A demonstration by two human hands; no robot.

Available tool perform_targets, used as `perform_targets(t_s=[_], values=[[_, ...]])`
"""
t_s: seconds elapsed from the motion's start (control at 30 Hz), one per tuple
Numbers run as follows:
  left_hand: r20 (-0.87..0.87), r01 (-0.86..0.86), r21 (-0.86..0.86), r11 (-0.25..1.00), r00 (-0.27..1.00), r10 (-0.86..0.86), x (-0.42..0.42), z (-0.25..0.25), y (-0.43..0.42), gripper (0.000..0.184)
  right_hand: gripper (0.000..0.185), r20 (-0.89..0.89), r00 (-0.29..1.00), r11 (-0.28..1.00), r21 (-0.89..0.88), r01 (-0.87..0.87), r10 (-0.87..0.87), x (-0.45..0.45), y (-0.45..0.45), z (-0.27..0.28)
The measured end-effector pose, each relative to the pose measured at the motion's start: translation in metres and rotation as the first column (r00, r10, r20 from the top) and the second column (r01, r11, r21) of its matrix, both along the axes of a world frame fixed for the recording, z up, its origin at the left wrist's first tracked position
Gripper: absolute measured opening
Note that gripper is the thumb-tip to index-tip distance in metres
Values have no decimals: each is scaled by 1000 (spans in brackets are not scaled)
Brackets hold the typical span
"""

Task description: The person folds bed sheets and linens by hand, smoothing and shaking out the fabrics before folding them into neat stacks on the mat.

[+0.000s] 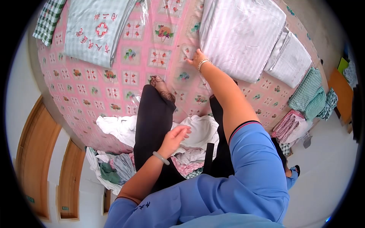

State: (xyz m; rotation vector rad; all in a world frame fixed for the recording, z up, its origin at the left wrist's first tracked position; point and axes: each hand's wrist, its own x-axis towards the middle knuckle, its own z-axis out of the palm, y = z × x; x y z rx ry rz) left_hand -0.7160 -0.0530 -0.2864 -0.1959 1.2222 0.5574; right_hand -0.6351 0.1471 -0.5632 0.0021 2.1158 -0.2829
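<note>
My right hand [197,60], with a beaded bracelet at the wrist, reaches forward with its fingers apart. It is by the left edge of a folded white striped sheet [241,36], over the pink patterned, plastic-covered surface [159,59]. Nothing shows in its fingers. My left hand [176,140], below a pale bangle, is held in front of my body with loosely bent fingers and holds nothing visible. Beneath it lies a heap of white cloth [199,129], with pink patterned cloth [186,165] under that.
A folded pale green cloth with red lettering [93,32] lies at the upper left beside green checked cloth [49,21]. At right are a smaller white folded piece [291,59], green fabric [310,95] and folded pink cloth [291,127]. Mixed laundry [114,169] is piled lower left.
</note>
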Motion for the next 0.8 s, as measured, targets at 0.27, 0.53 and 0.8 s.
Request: perform_targets(t_s=[0.27,0.53,0.8], values=[[39,-72,-132,989,996,77,13,-4,-9,30,17,-136,991,997,-80,-4,-7,36,64,125],[72,-241,-325,914,958,278,4,13,7,98,26,-551,703,879,-415,236,-449,80,152,428],[419,-255,-404,878,802,426,-26,118,10,63,25,-309,374,470,-734,490,-874,126,93,568]])
